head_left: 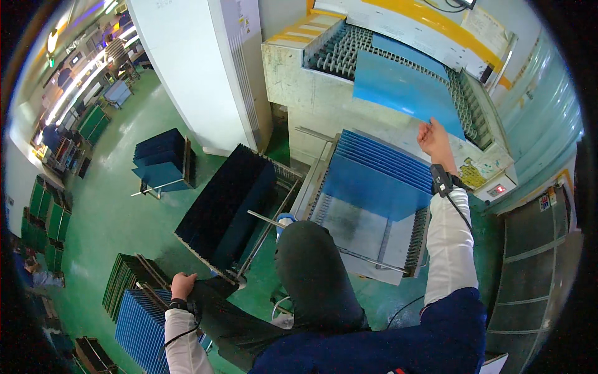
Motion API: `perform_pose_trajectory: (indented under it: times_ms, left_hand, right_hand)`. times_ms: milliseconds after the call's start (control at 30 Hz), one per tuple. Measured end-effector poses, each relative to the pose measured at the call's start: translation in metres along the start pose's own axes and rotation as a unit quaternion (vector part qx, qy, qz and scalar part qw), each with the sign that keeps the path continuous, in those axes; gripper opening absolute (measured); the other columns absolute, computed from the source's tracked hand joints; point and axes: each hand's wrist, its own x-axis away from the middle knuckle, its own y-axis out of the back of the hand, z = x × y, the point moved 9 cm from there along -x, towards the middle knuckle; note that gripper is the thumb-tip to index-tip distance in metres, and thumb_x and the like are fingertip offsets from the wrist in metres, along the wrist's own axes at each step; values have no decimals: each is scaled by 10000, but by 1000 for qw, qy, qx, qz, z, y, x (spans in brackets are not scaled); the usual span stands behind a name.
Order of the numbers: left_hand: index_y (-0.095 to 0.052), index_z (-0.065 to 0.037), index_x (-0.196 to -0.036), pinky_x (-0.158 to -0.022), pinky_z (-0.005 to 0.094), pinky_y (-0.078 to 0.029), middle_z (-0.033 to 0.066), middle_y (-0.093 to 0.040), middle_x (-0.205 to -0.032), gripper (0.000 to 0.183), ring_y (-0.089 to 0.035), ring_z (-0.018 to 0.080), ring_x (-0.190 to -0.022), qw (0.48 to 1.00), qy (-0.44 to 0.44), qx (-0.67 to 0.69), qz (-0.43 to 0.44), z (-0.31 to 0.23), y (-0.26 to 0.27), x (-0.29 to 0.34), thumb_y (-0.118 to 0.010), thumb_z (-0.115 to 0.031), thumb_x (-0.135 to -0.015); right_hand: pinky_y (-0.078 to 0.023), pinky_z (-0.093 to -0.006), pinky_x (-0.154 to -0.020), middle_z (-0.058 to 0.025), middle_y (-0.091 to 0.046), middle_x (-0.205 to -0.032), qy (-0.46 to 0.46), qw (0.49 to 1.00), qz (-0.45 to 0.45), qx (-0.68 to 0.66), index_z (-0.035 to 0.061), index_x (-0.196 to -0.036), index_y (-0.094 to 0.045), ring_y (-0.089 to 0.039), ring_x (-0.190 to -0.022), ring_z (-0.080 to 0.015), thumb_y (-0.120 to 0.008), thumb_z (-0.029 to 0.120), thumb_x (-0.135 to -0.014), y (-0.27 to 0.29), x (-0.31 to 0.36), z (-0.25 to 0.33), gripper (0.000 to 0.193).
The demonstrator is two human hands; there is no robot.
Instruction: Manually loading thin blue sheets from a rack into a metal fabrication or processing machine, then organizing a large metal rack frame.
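Observation:
My right hand [433, 141] reaches forward with its fingers curled at the near edge of a blue panel [402, 81], pinching it as far as I can see. This panel lies sloping over the rollers of a conveyor machine [339, 53], and a second blue panel [408, 53] lies behind it. Below my right arm, a rack [380, 265] holds several blue panels [367, 181] standing in a row. My left hand [182, 285] rests by my left thigh, fingers curled in, with nothing seen in it.
Left of my knees stands a rack of dark panels [227, 206]. A smaller rack [163, 162] is on the green floor beyond it, beside a white cabinet [187, 68]. More blue panels [140, 330] stand at lower left. A grey-framed screen [529, 268] is at right.

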Motion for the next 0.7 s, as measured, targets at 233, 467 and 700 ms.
perform_pose_trajectory:
  times_ms: [233, 467, 700]
  left_hand:
    - [-682, 46, -845, -789, 439, -500, 250, -666, -871, 465, -644, 389, -871, 1000, 24, 17, 6, -3, 2, 5, -658, -403, -725]
    - [-683, 43, -868, -795, 435, -496, 249, -666, -899, 469, -639, 390, -892, 1000, 16, 3, 10, 4, -8, -7, -661, -405, -728]
    - [-675, 63, -851, -772, 442, -495, 268, -656, -862, 503, -636, 407, -850, 1000, -14, 6, 11, 7, -4, -5, -661, -427, -739]
  right_hand:
    - [-475, -277, -541, -107, -646, -835, 50, 998, 30, -30, 18, -907, -551, -599, -641, -169, -531, 285, -943, 9, -22, 9, 271]
    - [-481, -297, -565, -117, -646, -854, 38, 994, 64, -74, 23, -945, -540, -593, -636, -188, -550, 341, -938, 10, -32, 13, 319]
    - [-488, -311, -617, -87, -649, -795, 40, 997, 35, 60, 34, -867, -631, -588, -658, -177, -563, 463, -912, -4, 13, -19, 437]
